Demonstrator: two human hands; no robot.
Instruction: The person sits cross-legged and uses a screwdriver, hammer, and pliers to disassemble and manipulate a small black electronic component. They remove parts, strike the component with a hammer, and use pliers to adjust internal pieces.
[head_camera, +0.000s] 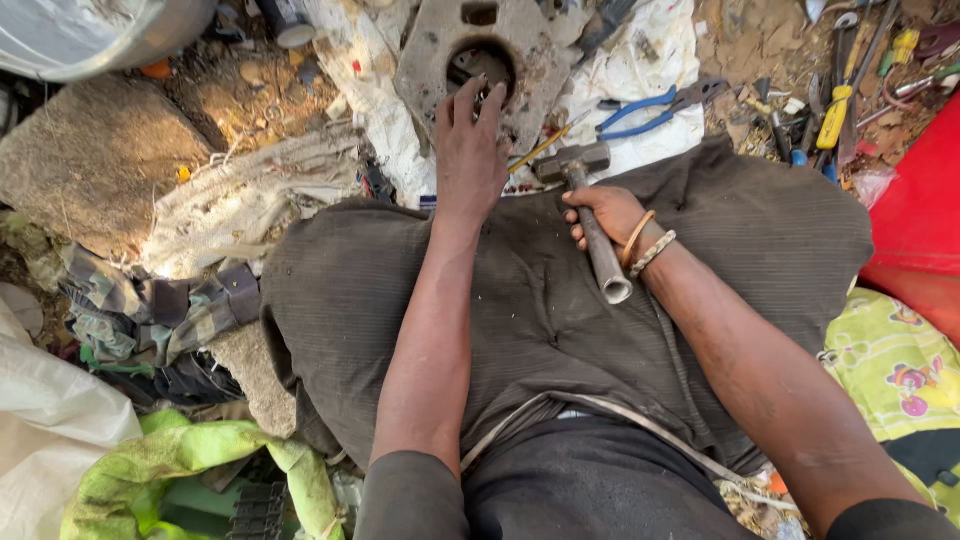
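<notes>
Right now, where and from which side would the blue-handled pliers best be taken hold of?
By the two blue handles, from the near side. The pliers lie flat on the white sheet with handles spread toward the person's left and the jaws pointing right, toward the tool pile. The right hand holds the hammer; the left hand rests at the metal plate.

bare dirt ground (250, 95) strewn with dry leaves in daylight; a large rough stone (95, 160) at the left, white sacking (650, 50), a red surface (915, 215) at the right, crumpled green cloth (190, 450) below.
</notes>
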